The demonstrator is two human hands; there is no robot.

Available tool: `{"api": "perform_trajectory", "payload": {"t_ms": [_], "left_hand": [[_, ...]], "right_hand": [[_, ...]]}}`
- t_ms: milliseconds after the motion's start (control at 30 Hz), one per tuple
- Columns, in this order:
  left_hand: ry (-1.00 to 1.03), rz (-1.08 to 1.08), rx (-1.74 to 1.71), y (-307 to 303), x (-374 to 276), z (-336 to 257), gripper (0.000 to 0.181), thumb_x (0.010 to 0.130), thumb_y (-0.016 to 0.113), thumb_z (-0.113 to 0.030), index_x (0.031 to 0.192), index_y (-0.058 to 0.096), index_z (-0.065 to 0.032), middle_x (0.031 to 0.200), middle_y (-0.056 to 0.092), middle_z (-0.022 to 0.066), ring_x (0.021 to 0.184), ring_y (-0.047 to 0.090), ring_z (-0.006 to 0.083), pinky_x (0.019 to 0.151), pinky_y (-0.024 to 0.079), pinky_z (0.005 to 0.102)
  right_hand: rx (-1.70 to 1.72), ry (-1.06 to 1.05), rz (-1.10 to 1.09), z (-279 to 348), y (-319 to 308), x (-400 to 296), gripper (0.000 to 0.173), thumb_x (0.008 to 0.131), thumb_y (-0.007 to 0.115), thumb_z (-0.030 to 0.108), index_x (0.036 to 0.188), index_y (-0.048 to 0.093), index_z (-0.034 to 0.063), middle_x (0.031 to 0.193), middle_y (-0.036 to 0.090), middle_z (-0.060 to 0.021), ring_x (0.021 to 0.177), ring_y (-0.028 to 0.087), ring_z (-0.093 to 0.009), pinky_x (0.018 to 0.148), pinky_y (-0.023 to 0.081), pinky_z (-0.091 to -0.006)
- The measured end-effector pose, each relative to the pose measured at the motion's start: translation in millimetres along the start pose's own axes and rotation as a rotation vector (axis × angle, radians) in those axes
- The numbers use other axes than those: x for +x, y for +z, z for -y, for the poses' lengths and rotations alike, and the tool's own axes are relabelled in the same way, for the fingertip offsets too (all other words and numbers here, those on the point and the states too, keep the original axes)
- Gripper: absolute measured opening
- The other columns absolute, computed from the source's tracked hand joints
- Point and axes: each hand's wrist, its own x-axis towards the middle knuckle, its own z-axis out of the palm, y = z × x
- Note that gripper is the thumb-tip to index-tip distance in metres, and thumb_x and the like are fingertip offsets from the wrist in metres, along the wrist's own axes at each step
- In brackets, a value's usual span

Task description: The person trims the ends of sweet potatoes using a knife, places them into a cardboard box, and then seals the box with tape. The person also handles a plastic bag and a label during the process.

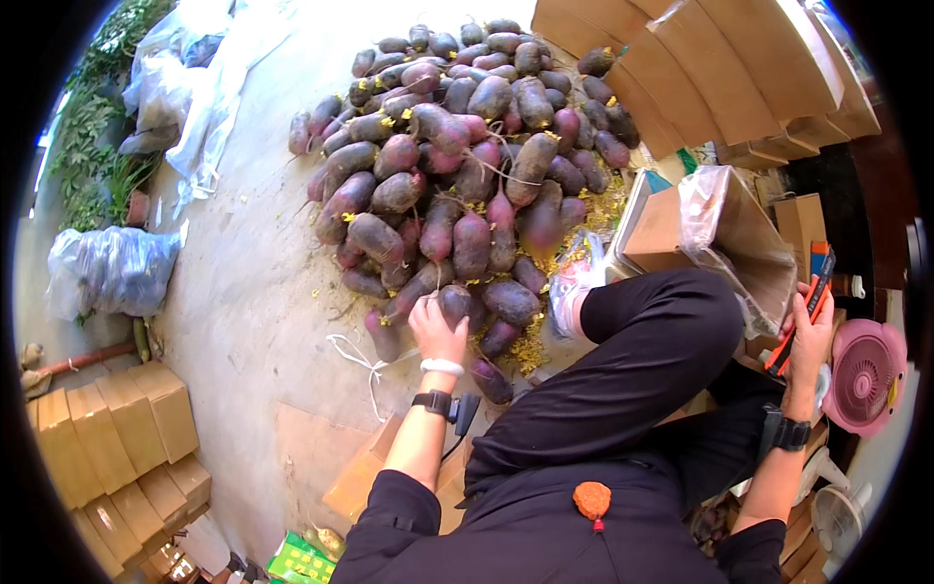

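On the concrete floor before me lies a large heap of dark purple radishes (pixel 471 244), soil-stained, many with thin roots and some with small yellow leaf stubs. At the heap's near edge my left hand (pixel 438 332) has its fingers around one purple radish (pixel 455 301), which still lies among the others. My right hand (pixel 806 336), far to the right beyond my knee, grips a long orange-and-black tool (pixel 801 321) that looks like a utility knife and bears writing. Its blade cannot be made out.
My foot in a plastic cover (pixel 573 288) stands against the heap. An open carton with a plastic liner (pixel 755 255) is right of my knee. Cardboard boxes (pixel 117 438) are stacked at the left, larger ones (pixel 719 69) at upper right. A pink fan (pixel 866 376) stands far right.
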Motion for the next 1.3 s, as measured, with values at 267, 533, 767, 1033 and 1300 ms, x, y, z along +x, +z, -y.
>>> {"api": "perform_trajectory", "payload": {"t_ms": [267,533,767,1033,1300], "left_hand": [[0.757,0.331,0.188,40,20,-38,0.064,0.064,0.068,-0.009,0.124,0.048,-0.0093,0.124,0.048,0.0103,0.118,0.043,0.0302,0.101,0.034,0.0407],[0.871,0.811,0.344,54,69,-63,0.065,0.059,0.074,-0.011,0.120,0.051,-0.0145,0.115,0.052,0.0043,0.114,0.046,0.0238,0.093,0.037,0.0384],[0.472,0.565,-0.323,25,61,-64,0.078,0.053,0.079,-0.012,0.123,0.046,-0.0095,0.119,0.051,0.0091,0.112,0.049,0.0257,0.096,0.039,0.0376],[-0.425,0.692,-1.706,-56,36,-90,0.081,0.064,0.071,0.004,0.135,0.033,-0.0075,0.128,0.044,0.0044,0.121,0.041,0.0195,0.102,0.034,0.0344],[0.057,0.596,-1.172,-100,26,-109,0.089,0.054,0.077,-0.004,0.132,0.033,-0.0044,0.122,0.047,0.0094,0.112,0.048,0.0211,0.098,0.038,0.0354]], "right_hand": [[0.018,0.014,0.005,23,12,-14,0.032,0.091,0.054,0.009,0.121,0.045,0.0053,0.102,0.055,-0.0028,0.053,0.046,-0.003,0.041,0.039,-0.0175],[0.066,0.076,0.055,28,13,-28,0.037,0.091,0.052,0.007,0.125,0.042,0.0052,0.108,0.053,-0.0036,0.054,0.045,-0.003,0.042,0.039,-0.0171],[0.240,0.236,0.198,63,31,-46,0.032,0.096,0.046,0.015,0.126,0.038,0.0056,0.094,0.051,-0.0035,0.049,0.047,-0.006,0.038,0.040,-0.0183],[0.240,0.586,1.044,118,96,-80,0.025,0.095,0.045,0.015,0.119,0.041,0.0074,0.076,0.054,-0.0033,0.051,0.052,-0.008,0.043,0.046,-0.0224],[0.073,0.566,1.349,128,146,-99,0.024,0.096,0.043,0.022,0.116,0.045,0.0090,0.076,0.049,-0.0007,0.054,0.049,-0.006,0.045,0.044,-0.0220]]}}
